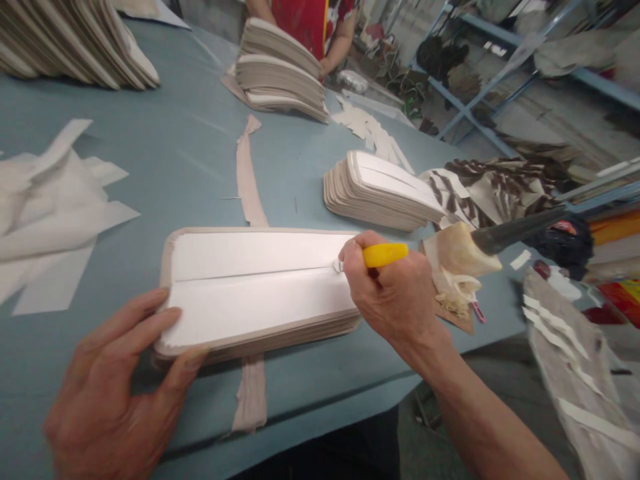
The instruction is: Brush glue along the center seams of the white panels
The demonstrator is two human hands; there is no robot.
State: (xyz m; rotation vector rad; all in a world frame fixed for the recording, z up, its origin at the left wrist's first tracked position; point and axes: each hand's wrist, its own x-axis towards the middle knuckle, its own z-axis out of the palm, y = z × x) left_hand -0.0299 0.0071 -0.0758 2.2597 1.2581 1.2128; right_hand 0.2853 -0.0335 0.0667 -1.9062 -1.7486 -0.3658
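A stack of long beige-edged pieces with white tops (250, 287) lies on the blue table (175, 153) in front of me. My left hand (115, 393) rests on the stack's near left end, fingers spread and flat. My right hand (395, 287) is closed around a yellow-handled tool (385, 255), its tip touching the right end of the top piece near the centre seam.
A second similar stack (380, 190) lies to the right, and taller stacks (280, 73) sit at the far side by a person in red (305, 20). White scraps (50, 213) lie left. A glue-caked brush (465, 257) sits right, beside patterned fabric (500, 187).
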